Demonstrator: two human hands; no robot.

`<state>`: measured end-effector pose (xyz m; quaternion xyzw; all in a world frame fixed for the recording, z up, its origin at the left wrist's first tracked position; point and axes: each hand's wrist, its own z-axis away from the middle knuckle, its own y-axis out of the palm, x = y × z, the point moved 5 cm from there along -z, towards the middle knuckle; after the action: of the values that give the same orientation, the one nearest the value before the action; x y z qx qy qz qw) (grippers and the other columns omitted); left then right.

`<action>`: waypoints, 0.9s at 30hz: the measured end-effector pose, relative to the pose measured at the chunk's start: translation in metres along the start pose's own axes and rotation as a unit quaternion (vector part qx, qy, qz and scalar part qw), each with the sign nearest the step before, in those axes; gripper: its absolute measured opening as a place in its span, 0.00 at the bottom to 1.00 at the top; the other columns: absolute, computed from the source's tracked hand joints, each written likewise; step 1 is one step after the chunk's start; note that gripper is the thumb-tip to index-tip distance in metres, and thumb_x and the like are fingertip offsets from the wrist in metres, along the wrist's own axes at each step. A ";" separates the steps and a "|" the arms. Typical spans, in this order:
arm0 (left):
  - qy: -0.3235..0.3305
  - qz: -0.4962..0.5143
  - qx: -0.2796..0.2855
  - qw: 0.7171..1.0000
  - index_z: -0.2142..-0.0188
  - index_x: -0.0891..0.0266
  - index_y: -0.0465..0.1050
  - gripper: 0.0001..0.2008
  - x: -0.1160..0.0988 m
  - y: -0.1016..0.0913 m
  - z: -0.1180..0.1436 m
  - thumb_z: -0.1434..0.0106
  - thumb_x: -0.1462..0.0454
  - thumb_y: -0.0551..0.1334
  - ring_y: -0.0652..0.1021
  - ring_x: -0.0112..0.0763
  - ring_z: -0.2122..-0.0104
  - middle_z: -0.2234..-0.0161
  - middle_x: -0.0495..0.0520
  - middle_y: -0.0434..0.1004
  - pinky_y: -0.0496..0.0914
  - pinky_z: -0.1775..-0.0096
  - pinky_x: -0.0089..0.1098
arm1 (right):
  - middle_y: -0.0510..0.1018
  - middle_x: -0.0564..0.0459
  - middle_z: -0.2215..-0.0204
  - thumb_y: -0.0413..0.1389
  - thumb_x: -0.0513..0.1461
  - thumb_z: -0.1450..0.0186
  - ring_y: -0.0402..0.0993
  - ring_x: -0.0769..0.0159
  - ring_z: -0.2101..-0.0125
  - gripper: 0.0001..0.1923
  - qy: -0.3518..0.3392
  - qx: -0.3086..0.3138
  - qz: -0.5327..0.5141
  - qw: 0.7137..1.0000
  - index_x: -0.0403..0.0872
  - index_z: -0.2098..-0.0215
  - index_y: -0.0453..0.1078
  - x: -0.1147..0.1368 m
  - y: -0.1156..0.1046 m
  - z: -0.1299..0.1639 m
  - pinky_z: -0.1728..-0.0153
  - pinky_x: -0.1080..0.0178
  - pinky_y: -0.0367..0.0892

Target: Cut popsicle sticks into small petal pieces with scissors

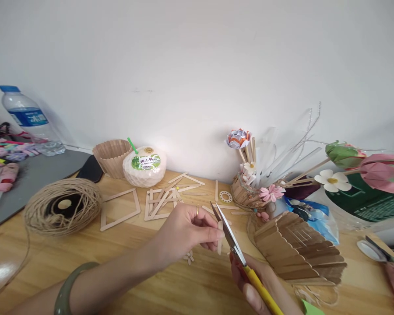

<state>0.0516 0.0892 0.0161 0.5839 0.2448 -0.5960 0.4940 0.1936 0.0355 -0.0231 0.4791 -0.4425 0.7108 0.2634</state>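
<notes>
Between the thumb and fingers of my left hand [200, 229] is a short popsicle stick [219, 245], held upright above the table. My right hand [259, 280] grips a pair of scissors [239, 256] with yellow handles, blades pointing up and away. The blades are slightly parted and lie just right of the stick; whether they touch it I cannot tell. Small cut stick pieces [189, 258] lie on the table below my left hand. Behind it are stick frames, one a square [136, 205] and one with crossed sticks [147, 205].
A twine roll [64, 205] sits at left, near a water bottle [29, 122]. At the back stand a wooden stick cup [110, 153] and a wrapped coconut [144, 173]. On the right are a flower pot [244, 192], a tilted stick basket [292, 249] and paper flowers [382, 173].
</notes>
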 end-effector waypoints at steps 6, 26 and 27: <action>-0.007 -0.012 -0.007 1.000 0.79 0.67 0.73 0.09 0.000 -0.003 0.000 0.57 0.64 0.70 0.72 0.22 0.82 0.85 0.48 0.73 0.68 0.73 0.26 | 0.52 0.61 0.80 0.42 0.67 0.47 0.45 0.70 0.78 0.31 0.000 -0.006 -0.001 1.000 0.49 0.77 0.51 0.001 -0.002 0.002 0.79 0.66 0.45; 0.033 -0.129 -0.026 0.991 0.74 0.64 0.79 0.06 -0.018 -0.016 0.001 0.52 0.63 0.67 0.69 0.23 0.77 0.75 0.50 0.77 0.63 0.74 0.24 | 0.54 0.58 0.78 0.42 0.66 0.45 0.50 0.67 0.78 0.29 0.026 -0.033 0.011 0.999 0.49 0.76 0.53 0.009 -0.008 0.009 0.77 0.65 0.51; 0.033 -0.128 -0.027 0.991 0.74 0.64 0.79 0.06 -0.018 -0.016 0.001 0.52 0.63 0.67 0.69 0.23 0.77 0.74 0.51 0.77 0.63 0.74 0.24 | 0.54 0.58 0.78 0.42 0.66 0.46 0.51 0.66 0.78 0.29 0.029 -0.037 0.013 0.999 0.49 0.76 0.53 0.010 -0.007 0.010 0.77 0.64 0.51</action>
<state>0.0348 0.1002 0.0283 0.5536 0.3493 -0.6279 0.4210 0.1998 0.0297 -0.0094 0.4424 -0.4666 0.7109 0.2849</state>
